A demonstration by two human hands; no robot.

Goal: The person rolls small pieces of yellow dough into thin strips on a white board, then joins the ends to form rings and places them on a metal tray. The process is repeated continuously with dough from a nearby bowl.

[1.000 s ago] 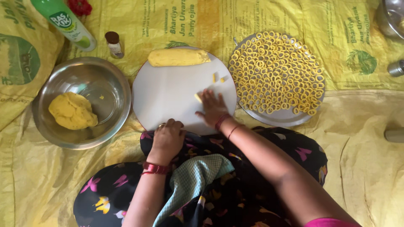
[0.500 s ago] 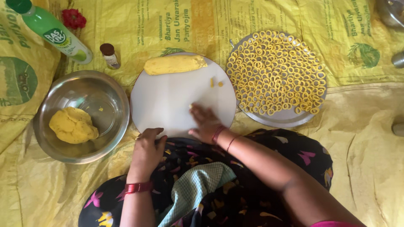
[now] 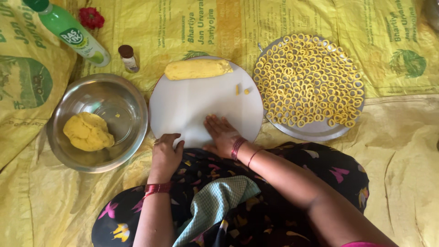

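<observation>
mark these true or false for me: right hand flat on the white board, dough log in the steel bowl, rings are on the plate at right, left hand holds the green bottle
1. The right hand lies flat on the white round board: true.
2. The dough log is in the steel bowl: false, it lies on the board's far edge; the bowl holds a dough lump.
3. The dough rings fill the plate at right: true.
4. The left hand holds the green bottle: false, it grips the board's near edge.

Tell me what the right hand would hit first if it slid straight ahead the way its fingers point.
The right hand lies flat on the white round board, fingers pointing up and slightly left. Straight on, it would likely meet the yellow dough log first.
</observation>
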